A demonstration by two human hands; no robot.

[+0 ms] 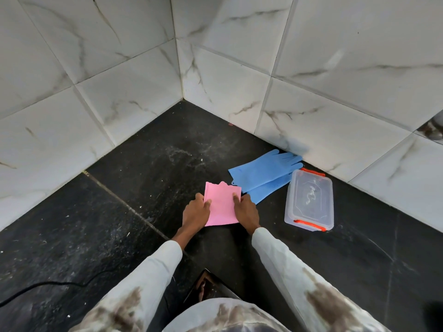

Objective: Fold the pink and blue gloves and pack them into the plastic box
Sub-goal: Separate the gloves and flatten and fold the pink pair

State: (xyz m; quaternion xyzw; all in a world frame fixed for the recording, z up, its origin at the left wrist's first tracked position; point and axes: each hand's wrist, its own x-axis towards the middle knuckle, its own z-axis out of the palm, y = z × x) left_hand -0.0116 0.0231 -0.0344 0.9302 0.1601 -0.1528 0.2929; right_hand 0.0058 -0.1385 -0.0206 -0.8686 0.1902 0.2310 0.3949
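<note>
The pink gloves [221,203] lie folded into a rough rectangle on the dark stone counter. My left hand [196,213] grips their left edge, thumb on top. My right hand [245,212] grips the right edge the same way. The blue gloves [261,172] lie flat and unfolded just beyond, fingers pointing toward the tiled wall. To the right stands the clear plastic box [309,200] with orange clips, its lid on.
White marble-look wall tiles [134,92] meet in a corner behind the counter [143,188]. A black cable [48,285] runs across the near left. The counter's near edge has a notch at the bottom centre [208,283].
</note>
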